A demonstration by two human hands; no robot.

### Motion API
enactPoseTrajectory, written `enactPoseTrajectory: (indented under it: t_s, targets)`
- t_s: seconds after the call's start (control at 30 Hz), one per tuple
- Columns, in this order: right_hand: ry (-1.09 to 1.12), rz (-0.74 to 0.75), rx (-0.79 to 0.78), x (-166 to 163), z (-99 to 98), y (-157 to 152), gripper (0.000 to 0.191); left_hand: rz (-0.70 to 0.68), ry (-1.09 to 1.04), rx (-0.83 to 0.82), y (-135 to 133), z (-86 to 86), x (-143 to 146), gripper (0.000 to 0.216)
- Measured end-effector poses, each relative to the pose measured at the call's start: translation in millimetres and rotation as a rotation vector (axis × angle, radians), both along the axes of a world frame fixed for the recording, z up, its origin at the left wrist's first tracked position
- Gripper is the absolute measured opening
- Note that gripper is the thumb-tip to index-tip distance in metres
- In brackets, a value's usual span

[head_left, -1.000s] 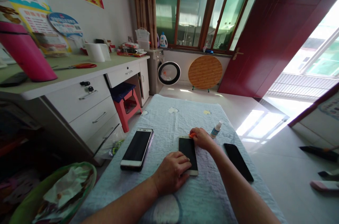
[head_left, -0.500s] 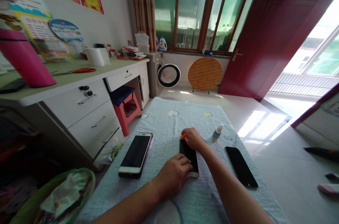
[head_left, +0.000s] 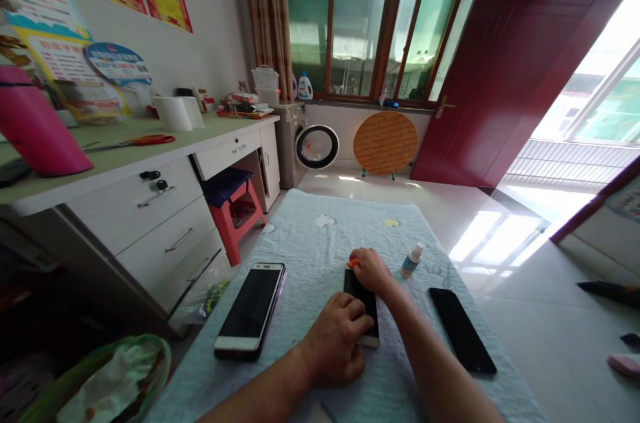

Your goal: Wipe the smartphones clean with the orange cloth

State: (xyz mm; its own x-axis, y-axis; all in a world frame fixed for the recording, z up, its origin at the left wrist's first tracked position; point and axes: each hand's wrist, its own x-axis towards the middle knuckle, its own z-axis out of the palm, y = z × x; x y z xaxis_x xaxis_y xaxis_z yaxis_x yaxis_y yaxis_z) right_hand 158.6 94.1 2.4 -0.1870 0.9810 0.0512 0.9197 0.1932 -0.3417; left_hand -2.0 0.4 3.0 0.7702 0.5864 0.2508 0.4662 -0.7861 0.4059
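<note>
1. Far left, a tall pink cylindrical tumbler [head_left: 40,119], cut off by the frame edge, stands on the white desk with a greenish top [head_left: 210,126]; orange-handled scissors [head_left: 145,141] and a white paper roll [head_left: 173,113] lie beyond.
2. Below, a green-rimmed basket [head_left: 167,369] holds crumpled white paper [head_left: 113,379]; deeper contents are lost in shadow.
3. A clear plastic bag [head_left: 203,293] sits by the drawers, its greenish contents unclear. Behind it stands a red plastic stool [head_left: 235,216], partly under the desk.
4. On the table's pale-blue quilted cloth [head_left: 310,236], a white-framed smartphone [head_left: 250,309] lies screen up, well apart from the hands; a dark layer shows beneath it, case or otherwise.
5. The left hand [head_left: 337,336] lies with bent fingers across the lower screen of a slim dark-screened phone [head_left: 370,306], between the two arms; I cannot tell whether its thumb grips the edge.
6. The right hand [head_left: 373,269] pinches a small bright-orange piece [head_left: 353,263] at that phone's far end, covering its corner.
7. Just beside stands a small white-capped spray bottle [head_left: 413,259]; its fill level is hard to make out.
8. Rightmost on the cloth, a black phone [head_left: 463,329] lies flat, clear of the right forearm.
</note>
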Motion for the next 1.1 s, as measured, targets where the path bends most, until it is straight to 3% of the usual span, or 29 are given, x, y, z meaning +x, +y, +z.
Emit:
enactPoseTrajectory:
  t_s: [0.57, 0.83, 1.1]
  targets:
    - [0.091, 0.105, 0.080, -3, -11.1, -5, 0.032, -0.013, 0.001, -0.043, 2, -0.5, -1, 0.037]
    - [-0.044, -0.052, 0.044, 19, -6.2, -14, 0.027, 0.035, -0.024, -0.051, -2, -4.2, -1, 0.036]
    - [-0.032, -0.157, -0.016, 29, -2.3, -23, 0.026, 0.068, -0.048, -0.037, 0, -11.2, 2, 0.035]
